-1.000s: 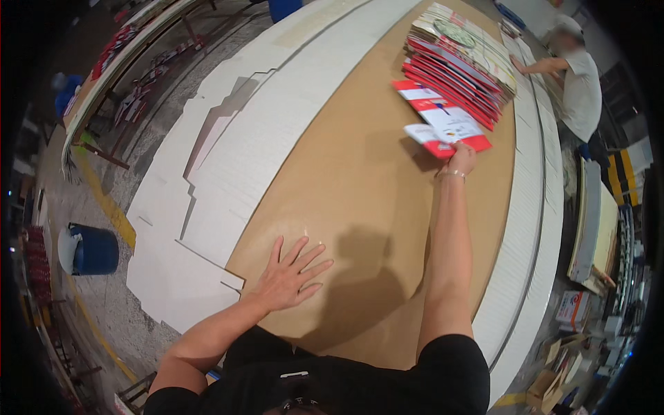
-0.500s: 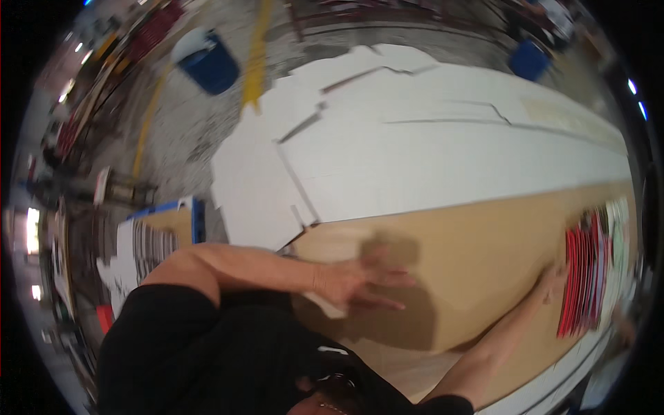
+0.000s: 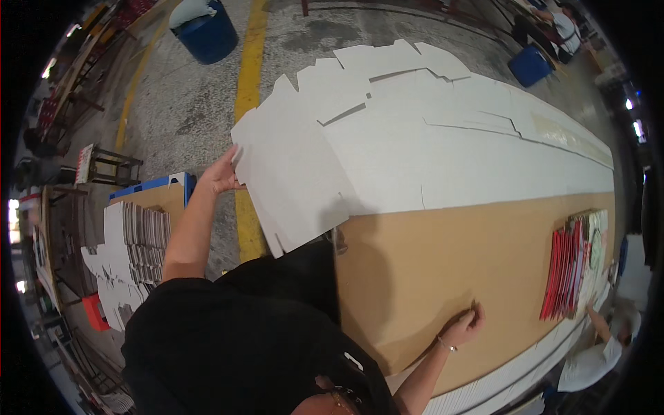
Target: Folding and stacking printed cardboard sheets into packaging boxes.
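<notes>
Die-cut white cardboard sheets [image 3: 387, 159] lie overlapping across the far part of the table. My left hand [image 3: 223, 173] reaches out to the left and is closed on the edge of the nearest white cardboard sheet [image 3: 290, 180], which juts past the table's left edge. Some of those fingers are hidden at the sheet's edge. Lower right, my right hand [image 3: 465, 326] is just over the brown tabletop [image 3: 429, 270], its fingers curled in and nothing visible in them. To its right stands a row of red folded pieces [image 3: 561, 273] beside pale green and white ones.
Stacked white cut cardboard [image 3: 142, 242] sits on the left by a blue-edged board [image 3: 155, 183]. A blue bin [image 3: 211, 38] stands on the floor near a yellow line [image 3: 250, 76]. At the right edge a co-worker [image 3: 595, 360] reaches toward the red row.
My left hand has moved from over the brown tabletop out to the white sheet's left edge and gripped it. My right hand has drawn left, away from the red row, and curled.
</notes>
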The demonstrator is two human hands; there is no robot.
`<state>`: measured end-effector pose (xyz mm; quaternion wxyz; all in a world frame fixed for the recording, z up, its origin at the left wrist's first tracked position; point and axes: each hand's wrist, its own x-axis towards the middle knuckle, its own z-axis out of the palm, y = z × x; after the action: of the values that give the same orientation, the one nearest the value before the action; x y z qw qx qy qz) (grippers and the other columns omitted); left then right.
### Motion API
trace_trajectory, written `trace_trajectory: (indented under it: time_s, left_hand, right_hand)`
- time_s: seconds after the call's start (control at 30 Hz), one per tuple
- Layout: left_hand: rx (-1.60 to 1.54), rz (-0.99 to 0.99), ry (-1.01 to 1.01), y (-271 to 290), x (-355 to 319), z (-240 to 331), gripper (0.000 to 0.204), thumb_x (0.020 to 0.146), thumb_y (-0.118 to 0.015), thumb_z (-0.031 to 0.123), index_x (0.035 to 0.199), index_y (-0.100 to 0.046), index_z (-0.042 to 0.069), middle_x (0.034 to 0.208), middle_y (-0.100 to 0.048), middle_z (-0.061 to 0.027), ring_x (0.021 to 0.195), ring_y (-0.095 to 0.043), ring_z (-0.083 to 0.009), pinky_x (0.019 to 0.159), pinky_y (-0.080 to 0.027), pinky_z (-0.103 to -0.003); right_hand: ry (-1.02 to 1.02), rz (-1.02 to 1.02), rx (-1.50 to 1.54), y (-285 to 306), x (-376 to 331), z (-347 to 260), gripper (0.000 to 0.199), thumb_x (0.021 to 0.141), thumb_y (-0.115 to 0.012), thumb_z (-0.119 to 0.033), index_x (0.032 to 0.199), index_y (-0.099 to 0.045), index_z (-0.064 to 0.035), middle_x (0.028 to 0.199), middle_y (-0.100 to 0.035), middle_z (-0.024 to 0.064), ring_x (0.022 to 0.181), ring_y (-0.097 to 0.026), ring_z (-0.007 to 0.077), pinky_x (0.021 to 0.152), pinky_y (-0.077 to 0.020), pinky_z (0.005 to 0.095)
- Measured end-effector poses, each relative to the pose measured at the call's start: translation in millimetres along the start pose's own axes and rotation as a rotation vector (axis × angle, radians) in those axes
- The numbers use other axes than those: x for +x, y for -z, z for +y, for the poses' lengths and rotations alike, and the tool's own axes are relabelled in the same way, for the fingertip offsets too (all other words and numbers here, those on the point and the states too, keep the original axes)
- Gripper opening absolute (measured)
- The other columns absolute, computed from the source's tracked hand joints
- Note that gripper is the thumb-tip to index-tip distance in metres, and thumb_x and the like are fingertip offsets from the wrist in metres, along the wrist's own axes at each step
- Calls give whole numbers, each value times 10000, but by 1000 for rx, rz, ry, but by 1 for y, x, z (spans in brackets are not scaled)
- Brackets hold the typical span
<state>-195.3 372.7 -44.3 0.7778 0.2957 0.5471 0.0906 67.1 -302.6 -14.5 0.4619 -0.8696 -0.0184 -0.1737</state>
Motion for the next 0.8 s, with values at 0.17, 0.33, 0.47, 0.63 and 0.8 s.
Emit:
trace_trajectory:
  time_s: [0.17, 0.33, 0.47, 0.63, 0.8]
  left_hand:
    - [-126, -298, -191, 48, 21, 11, 392, 852, -715, 165, 1200, -597, 28, 1142, -680, -105, 1034, -678, -262, 864, -573, -423]
    - [-222, -515, -292, 5, -64, 44, 430, 844, -642, 76, 1257, -546, 8, 1219, -629, -130, 1114, -622, -272, 951, -519, -438]
    - [-184, -704, -346, -23, -119, 45, 542, 842, -611, 34, 1360, -457, -14, 1270, -591, -144, 1182, -582, -306, 1012, -480, -440]
    - [-27, -737, -552, -110, -222, -7, 602, 852, -651, 67, 1409, -425, 37, 1404, -496, -110, 1303, -485, -271, 1127, -357, -408]
    - [188, -922, -699, -150, -241, -78, 584, 862, -660, 82, 1399, -434, 35, 1396, -498, -105, 1291, -487, -266, 1093, -387, -391]
  right_hand:
    - [-90, -42, 217, -35, -4, -35, 250, 936, -504, -4, 1152, -616, 55, 1092, -660, 128, 1005, -624, 202, 889, -507, 321]
    - [69, -135, 130, -71, -15, -149, 221, 913, -547, 2, 1109, -648, -4, 1102, -642, 134, 1018, -624, 230, 849, -510, 329]
    - [560, -344, 228, -92, -58, -323, 239, 866, -633, -67, 1102, -663, -44, 1131, -613, 173, 1105, -566, 341, 951, -453, 416]
    - [884, -514, -54, -90, -133, -455, 728, 801, -743, -428, 1381, -494, -65, 1306, -524, 257, 1165, -543, 394, 925, -483, 439]
    - [738, -602, -467, -114, -154, -499, 793, 815, -706, -438, 1406, -415, 4, 1092, -620, 213, 927, -657, 350, 712, -541, 430]
